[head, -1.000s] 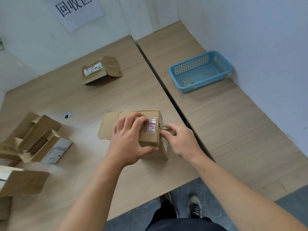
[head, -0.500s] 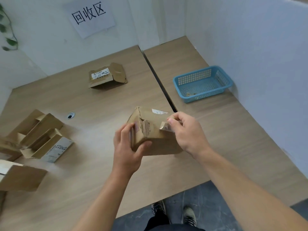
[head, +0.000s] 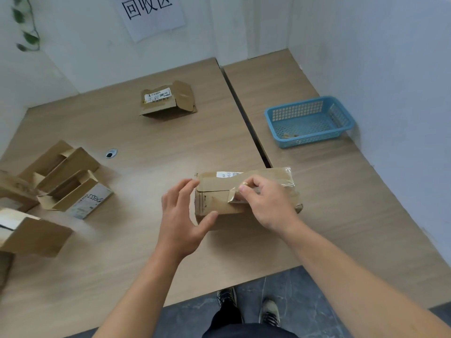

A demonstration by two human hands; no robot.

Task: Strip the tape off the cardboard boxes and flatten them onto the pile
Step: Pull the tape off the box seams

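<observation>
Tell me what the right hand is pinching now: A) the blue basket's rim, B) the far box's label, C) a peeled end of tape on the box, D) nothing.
C: the right hand pinches the lifted tape end on the cardboard box, which the left hand touches.

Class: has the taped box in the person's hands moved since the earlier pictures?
Yes. The taped box has shifted right, now covering the gap between tables.
</observation>
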